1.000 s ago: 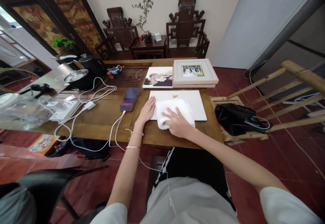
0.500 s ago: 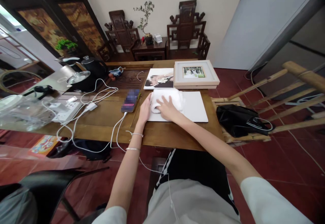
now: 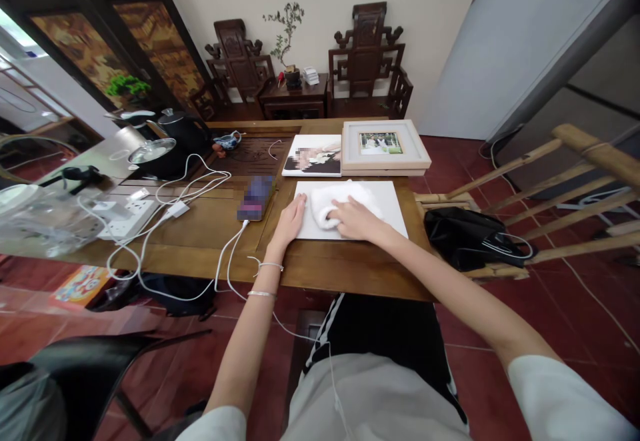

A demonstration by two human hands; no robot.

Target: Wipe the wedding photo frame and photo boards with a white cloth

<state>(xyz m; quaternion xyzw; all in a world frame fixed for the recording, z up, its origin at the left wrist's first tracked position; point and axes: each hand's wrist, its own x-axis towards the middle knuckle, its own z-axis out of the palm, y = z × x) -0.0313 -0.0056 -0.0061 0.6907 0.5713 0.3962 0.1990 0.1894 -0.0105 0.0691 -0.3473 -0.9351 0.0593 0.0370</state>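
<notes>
A white board [image 3: 387,204] lies flat on the wooden table [image 3: 210,228] in front of me. My right hand [image 3: 356,220] presses a folded white cloth [image 3: 336,199] onto the board, fingers curled over it. My left hand [image 3: 290,222] lies flat with fingers stretched on the board's left edge, holding it down. Behind the board sit a framed photo [image 3: 383,144] and an unframed photo print [image 3: 314,154].
A phone [image 3: 255,196] on a white charging cable lies left of the board. Further left are a power strip [image 3: 125,216] with tangled cables, a black kettle [image 3: 183,133] and a clear container [image 3: 45,218]. A black bag [image 3: 463,234] rests on a bamboo chair at right.
My right hand has slid the cloth across the board: from its near edge up to the far left, then back toward the middle. My left hand stayed at the board's left edge.
</notes>
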